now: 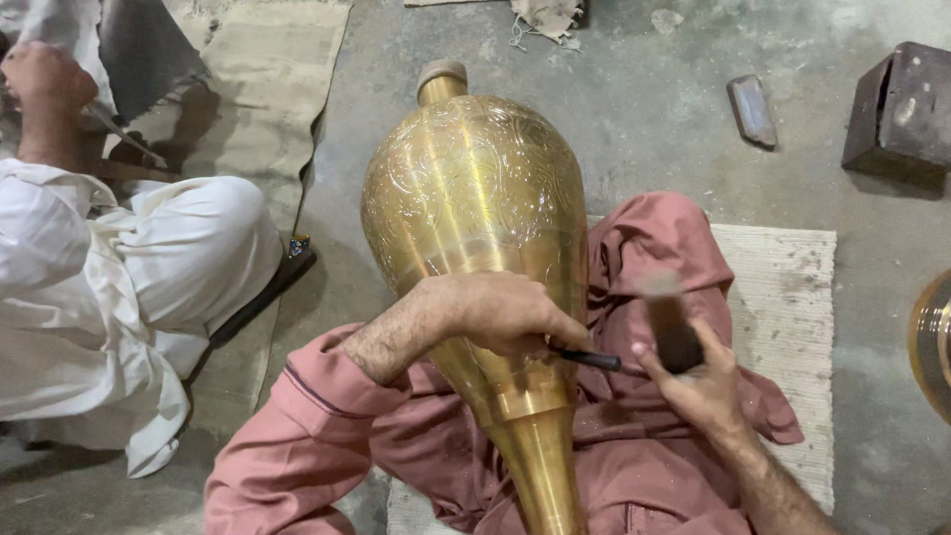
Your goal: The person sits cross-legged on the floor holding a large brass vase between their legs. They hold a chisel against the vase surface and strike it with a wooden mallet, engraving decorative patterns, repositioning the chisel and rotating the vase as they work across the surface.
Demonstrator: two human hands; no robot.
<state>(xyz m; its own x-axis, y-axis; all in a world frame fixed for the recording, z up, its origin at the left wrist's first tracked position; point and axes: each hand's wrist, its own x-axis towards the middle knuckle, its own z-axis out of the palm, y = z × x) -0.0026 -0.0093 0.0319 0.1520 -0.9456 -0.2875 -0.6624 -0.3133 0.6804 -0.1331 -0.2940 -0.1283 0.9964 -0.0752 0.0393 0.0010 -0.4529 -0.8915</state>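
While my left hand [505, 315] pinches the dark chisel [586, 359] against the engraved brass vase [474, 213] lying across my lap and my right hand [698, 381] grips the blurred hammer [672, 319], an off-centre blow could skid the tip and scar the polished brass.

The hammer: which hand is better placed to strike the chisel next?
Right. The right hand holds the hammer raised just beside the chisel, while the left hand pins that chisel against the brass vase.
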